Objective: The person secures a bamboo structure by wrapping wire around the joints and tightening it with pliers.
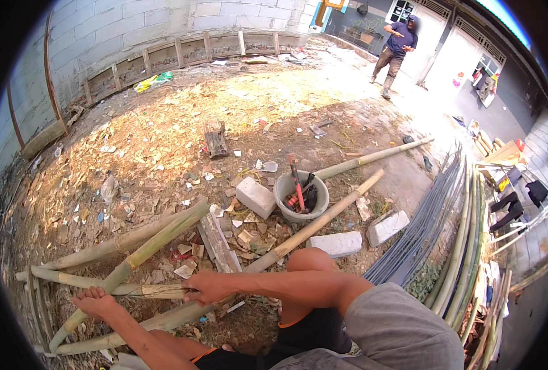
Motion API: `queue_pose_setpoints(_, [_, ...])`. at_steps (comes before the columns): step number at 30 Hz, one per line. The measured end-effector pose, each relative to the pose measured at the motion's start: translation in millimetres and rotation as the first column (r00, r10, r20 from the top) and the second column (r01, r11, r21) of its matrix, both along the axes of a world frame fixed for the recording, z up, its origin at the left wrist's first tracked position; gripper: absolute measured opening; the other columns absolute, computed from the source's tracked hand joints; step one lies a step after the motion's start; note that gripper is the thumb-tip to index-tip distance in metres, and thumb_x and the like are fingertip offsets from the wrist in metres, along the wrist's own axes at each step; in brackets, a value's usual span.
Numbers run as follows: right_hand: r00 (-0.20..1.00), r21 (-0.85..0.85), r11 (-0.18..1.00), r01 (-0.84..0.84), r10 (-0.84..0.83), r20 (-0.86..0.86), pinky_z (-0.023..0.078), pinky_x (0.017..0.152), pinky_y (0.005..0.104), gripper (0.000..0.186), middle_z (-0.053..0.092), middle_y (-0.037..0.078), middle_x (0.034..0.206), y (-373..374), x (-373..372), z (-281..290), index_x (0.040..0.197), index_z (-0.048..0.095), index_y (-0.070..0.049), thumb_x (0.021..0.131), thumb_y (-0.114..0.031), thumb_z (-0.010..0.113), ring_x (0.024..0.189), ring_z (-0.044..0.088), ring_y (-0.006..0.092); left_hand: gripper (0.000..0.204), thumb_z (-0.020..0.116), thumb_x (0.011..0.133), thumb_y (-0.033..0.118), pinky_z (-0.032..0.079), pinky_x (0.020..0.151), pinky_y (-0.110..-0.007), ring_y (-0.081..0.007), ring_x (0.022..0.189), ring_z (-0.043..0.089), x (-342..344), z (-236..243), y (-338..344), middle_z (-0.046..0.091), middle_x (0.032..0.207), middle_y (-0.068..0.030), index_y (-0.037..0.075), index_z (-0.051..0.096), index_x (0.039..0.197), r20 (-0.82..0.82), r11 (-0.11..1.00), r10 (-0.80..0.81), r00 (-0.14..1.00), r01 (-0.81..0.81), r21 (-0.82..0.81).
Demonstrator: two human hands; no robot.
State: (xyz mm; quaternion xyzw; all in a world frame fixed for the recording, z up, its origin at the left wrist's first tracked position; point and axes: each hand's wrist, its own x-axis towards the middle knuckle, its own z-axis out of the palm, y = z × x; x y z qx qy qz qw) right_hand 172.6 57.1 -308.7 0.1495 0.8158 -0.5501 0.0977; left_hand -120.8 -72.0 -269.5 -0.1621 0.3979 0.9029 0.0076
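At the lower left, several bamboo poles lie crossed, with a greenish diagonal bamboo pole (153, 242) on top. My left hand (95, 303) is closed over that pole's lower part, just below the crossing, fingers curled. Farther right, my right hand (205, 288) is closed, its fingertips by the end of a paler horizontal bamboo pole (141, 290). Thin dark wire (169, 291) runs from the right fingers along this pole toward the crossing. A long bamboo pole (314, 225) passes under my right forearm.
A grey bucket (302, 216) holds a red-handled tool (296, 179) and other tools. Around it lie pale blocks (255, 196) and a wooden board (218, 243). Thin metal rods (413, 216) and green bamboo (456, 240) stretch along the right. A person (397, 50) stands at the far right.
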Motion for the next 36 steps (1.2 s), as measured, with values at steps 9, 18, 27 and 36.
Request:
queue_pose_setpoints(9, [0.966, -0.829, 0.549, -0.108, 0.256, 0.043, 0.055, 0.062, 0.0338, 0.031, 0.074, 0.007, 0.082, 8.9, 12.5, 5.5, 0.124, 0.057, -0.009, 0.105, -0.032, 0.069, 0.075, 0.072, 0.0165, 0.055, 0.041, 0.116, 0.041, 0.017, 0.041, -0.029, -0.0111, 0.046, 0.014, -50.3, -34.3, -26.1, 0.018, 0.057, 0.0045, 0.018, 0.028, 0.069, -0.293, 0.850, -0.289, 0.912, 0.385, 0.360])
queue_pose_setpoints(18, [0.995, -0.640, 0.765, 0.069, -0.006, 0.100, 0.035, 0.047, 0.0346, 0.056, 0.038, -0.002, 0.057, -9.7, 2.9, -24.4, 0.093, 0.063, -0.009, 0.112, -0.057, 0.044, 0.047, 0.035, 0.0143, 0.057, 0.036, 0.117, 0.048, 0.018, 0.039, -0.029, -0.0104, 0.045, 0.015, -67.0, -42.7, -51.8, 0.019, 0.057, 0.0040, 0.016, 0.033, 0.070, -0.331, 0.767, -0.284, 0.900, 0.420, 0.485])
queue_pose_setpoints(27, [0.984, -0.144, 0.982, 0.125, -0.142, -0.112, 0.044, 0.059, 0.0478, 0.076, 0.046, 0.013, 0.054, -7.8, 6.0, -42.3, 0.073, 0.062, 0.003, 0.113, -0.058, 0.039, 0.051, 0.049, 0.0278, 0.056, 0.035, 0.118, 0.046, 0.017, 0.040, -0.030, -0.0106, 0.047, 0.011, -50.1, -12.8, -46.8, 0.018, 0.057, 0.0032, 0.017, 0.027, 0.070, -0.197, 0.919, -0.213, 0.957, 0.264, 0.293])
queue_pose_setpoints(36, [0.979, 0.307, 0.943, 0.130, -0.073, -0.189, 0.049, 0.062, 0.0517, 0.064, 0.055, 0.023, 0.058, 0.3, 2.2, -51.9, 0.090, 0.069, 0.002, 0.114, -0.052, 0.042, 0.056, 0.057, 0.0429, 0.054, 0.035, 0.117, 0.048, 0.027, 0.042, -0.031, -0.0117, 0.049, 0.020, -64.5, -32.7, -53.7, 0.026, 0.060, 0.0015, 0.015, 0.036, 0.074, -0.254, 0.914, -0.290, 0.923, 0.346, 0.210])
